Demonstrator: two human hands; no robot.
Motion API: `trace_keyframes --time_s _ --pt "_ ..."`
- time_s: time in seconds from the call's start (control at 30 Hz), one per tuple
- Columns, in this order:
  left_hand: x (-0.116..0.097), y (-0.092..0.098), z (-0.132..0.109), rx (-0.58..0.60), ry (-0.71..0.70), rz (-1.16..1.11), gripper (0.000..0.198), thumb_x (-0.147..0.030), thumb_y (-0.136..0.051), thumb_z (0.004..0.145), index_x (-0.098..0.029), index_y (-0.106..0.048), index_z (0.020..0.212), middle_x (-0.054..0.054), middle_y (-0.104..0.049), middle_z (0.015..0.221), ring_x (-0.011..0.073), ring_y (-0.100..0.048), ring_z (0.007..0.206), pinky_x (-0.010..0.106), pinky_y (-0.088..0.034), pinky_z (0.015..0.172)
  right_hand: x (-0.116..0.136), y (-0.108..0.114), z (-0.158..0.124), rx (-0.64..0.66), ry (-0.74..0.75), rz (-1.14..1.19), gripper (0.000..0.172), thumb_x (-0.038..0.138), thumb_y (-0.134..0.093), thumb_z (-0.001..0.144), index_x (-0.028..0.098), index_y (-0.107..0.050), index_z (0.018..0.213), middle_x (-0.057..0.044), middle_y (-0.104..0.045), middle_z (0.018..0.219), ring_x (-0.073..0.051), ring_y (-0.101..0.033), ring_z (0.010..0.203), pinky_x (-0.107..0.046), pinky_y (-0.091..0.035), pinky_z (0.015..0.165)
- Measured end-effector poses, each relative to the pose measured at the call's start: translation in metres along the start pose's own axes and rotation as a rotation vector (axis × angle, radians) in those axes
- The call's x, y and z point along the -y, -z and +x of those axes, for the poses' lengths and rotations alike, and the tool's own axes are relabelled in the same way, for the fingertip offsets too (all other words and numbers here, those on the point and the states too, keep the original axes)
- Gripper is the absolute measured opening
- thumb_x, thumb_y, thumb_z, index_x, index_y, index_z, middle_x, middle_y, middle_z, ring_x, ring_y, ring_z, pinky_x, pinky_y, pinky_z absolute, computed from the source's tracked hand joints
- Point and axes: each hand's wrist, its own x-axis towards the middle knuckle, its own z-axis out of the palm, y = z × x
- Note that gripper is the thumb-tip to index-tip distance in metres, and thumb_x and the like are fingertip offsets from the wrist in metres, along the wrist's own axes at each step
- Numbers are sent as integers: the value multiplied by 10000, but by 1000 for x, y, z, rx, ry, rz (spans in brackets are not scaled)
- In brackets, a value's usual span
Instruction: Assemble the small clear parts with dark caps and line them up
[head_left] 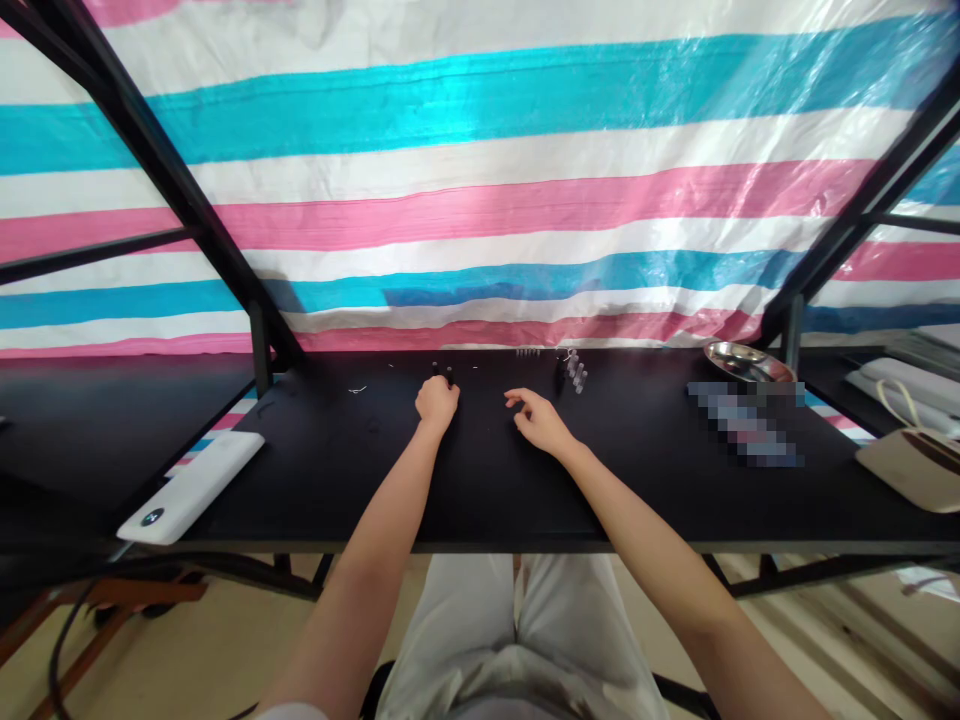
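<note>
My left hand [436, 401] rests on the black table [480, 490] with its fingers curled, right behind two small dark bottles [442, 373]; whether it grips anything is hidden. My right hand [538, 420] hovers low over the table to the right, fingers loosely spread and holding nothing. Beyond the right hand stands a cluster of small clear vials [575, 372], with a row of tiny pieces [528, 352] at the table's far edge.
A white power bank [192, 487] lies at the table's left front corner. At the far right sit a metal dish [742, 360] and a blurred patch [746, 425]; a beige bag [911, 465] lies further right. Black frame posts [261, 350] and a striped tarp [480, 200] close the back.
</note>
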Motion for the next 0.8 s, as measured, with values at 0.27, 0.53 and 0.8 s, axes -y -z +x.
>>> trace_keyframes --time_s 0.27,0.53,0.8 --pt "0 -4 10 -18 33 -6 229 -318 -551 749 -189 -683 884 130 -660 932 271 -621 886 349 -467 727 1 1 0 4 26 -38 442 67 -426 654 190 -556 1058 -31 -616 942 -84 -508 595 -268 -456 683" --pt "1 -4 14 -22 18 -12 223 -317 -562 743 -182 -683 872 131 -665 925 266 -624 876 340 -467 722 0 2 -1 1 45 -76 438 71 -422 674 191 -550 1075 -34 -612 949 -97 -521 640 -277 -455 710" --pt "0 -5 17 -14 11 1 223 -317 -559 748 -176 -687 863 142 -662 928 271 -625 883 341 -472 718 0 4 -1 12 77 -133 438 74 -429 689 197 -540 1095 -33 -612 947 -108 -534 680 -277 -454 716"
